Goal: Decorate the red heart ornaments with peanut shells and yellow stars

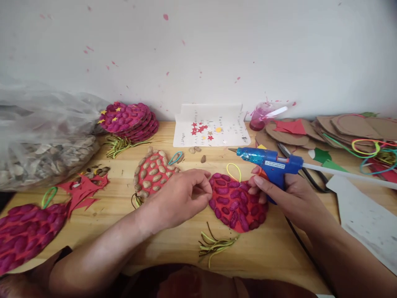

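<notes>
My right hand (288, 194) is wrapped round the handle of a blue hot glue gun (263, 161), its nozzle pointing left and a long white glue stick jutting from its back. Under the gun lies a red heart-shaped craft (235, 203) covered in magenta-painted peanut shells, with a yellow loop on top and a yellow-and-brown yarn tassel (217, 244) below. At this craft's left edge, my left hand (189, 192) has its thumb and fingertips pinched together; anything between them is hidden. Behind that hand rests another craft with unpainted peanut shells (153, 171) and a blue loop.
A plastic bag of shells (46, 153) stands at left, near red paper scraps (87, 190) and another magenta craft (31, 231). Stacked crafts (130, 120), a paper with small stars (211, 128) and a pink-stained cup (260, 118) line the wall. Cardboard pieces (356, 126) and scissors (313, 178) lie right.
</notes>
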The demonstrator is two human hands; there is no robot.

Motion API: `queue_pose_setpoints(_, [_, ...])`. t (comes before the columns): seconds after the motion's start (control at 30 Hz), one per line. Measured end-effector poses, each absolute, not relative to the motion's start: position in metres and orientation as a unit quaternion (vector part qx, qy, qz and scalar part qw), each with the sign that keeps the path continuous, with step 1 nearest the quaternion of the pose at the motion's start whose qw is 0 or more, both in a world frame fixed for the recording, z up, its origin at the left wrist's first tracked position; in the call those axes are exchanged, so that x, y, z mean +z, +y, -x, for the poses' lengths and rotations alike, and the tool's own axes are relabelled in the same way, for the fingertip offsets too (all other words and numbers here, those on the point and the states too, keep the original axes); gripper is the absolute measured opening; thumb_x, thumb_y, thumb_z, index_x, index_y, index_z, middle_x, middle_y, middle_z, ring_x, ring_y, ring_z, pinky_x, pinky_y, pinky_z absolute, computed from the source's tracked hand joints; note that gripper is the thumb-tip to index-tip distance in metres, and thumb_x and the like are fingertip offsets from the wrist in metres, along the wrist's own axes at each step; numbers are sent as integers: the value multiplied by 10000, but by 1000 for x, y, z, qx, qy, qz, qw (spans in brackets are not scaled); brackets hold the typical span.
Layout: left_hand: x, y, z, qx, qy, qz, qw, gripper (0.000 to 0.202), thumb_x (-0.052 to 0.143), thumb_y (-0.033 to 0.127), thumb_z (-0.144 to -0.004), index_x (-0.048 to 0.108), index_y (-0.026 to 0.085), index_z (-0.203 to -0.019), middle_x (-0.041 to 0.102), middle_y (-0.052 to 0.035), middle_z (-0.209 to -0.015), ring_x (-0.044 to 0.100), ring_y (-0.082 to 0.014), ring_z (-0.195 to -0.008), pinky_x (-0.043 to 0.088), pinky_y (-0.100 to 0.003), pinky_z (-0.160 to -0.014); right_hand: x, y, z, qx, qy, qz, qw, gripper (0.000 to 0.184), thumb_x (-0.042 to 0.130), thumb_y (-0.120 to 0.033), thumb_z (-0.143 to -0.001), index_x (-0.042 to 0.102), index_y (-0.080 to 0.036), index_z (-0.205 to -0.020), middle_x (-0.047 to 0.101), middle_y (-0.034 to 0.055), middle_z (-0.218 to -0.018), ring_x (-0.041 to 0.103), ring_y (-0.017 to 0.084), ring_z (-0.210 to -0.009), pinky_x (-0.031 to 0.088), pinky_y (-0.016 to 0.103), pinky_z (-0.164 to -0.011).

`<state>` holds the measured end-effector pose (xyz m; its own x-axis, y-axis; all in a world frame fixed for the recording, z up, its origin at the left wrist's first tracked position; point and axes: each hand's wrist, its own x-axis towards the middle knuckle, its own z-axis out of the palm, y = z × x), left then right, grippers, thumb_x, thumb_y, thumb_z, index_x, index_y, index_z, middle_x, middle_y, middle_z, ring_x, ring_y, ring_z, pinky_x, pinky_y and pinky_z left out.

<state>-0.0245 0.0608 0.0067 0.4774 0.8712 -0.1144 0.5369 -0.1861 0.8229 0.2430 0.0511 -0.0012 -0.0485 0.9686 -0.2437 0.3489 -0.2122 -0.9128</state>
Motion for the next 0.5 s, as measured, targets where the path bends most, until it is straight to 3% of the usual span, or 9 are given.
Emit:
queue_pose_setpoints(0.13, [11, 57, 26, 177, 474, -749, 429, 82, 582, 162, -830, 641, 209, -799, 735, -11, -1010, 677, -186, -1037, 515, -291, -895, 3, 47, -241, 473, -556, 613, 301, 379, 686, -560, -852, 698, -190, -934, 739, 41, -739, 624, 154, -567, 521, 273, -529])
queue_pose_setpoints(0.3, [17, 53, 28, 193, 475, -759, 402, 96, 590, 133, -817, 630, 218, -798, 726, 7, -978, 659, -183, -1054, 488, -287, -920, 5, 41, -243, 379, -622, 629, 271, 358, 633, -555, -884, 713, -206, -870, 722, 34, -678, 637, 200, -606, 524, 329, -595])
queue_pose_setpoints(0.4, [22, 48, 28, 187, 440, -778, 408, 105, 598, 146, -840, 659, 231, -837, 716, 7, -1003, 657, -175, -1041, 476, -277, -939, 6, 39, -245, 332, -659, 624, 256, 333, 636, -539, -881, 730, -224, -937, 689, 5, -624, 607, 205, -547, 527, 350, -595])
queue_pose_setpoints(0.5, [27, 42, 27, 164, 390, -798, 428, 115, 604, 160, -853, 683, 241, -877, 711, -5, -1016, 651, -181, -1035, 470, -271, -958, 10, 35, -245, 318, -687, 600, 260, 248, 652, -482, -885, 734, -258, -950, 706, 2, -708, 641, 220, -626, 553, 345, -652])
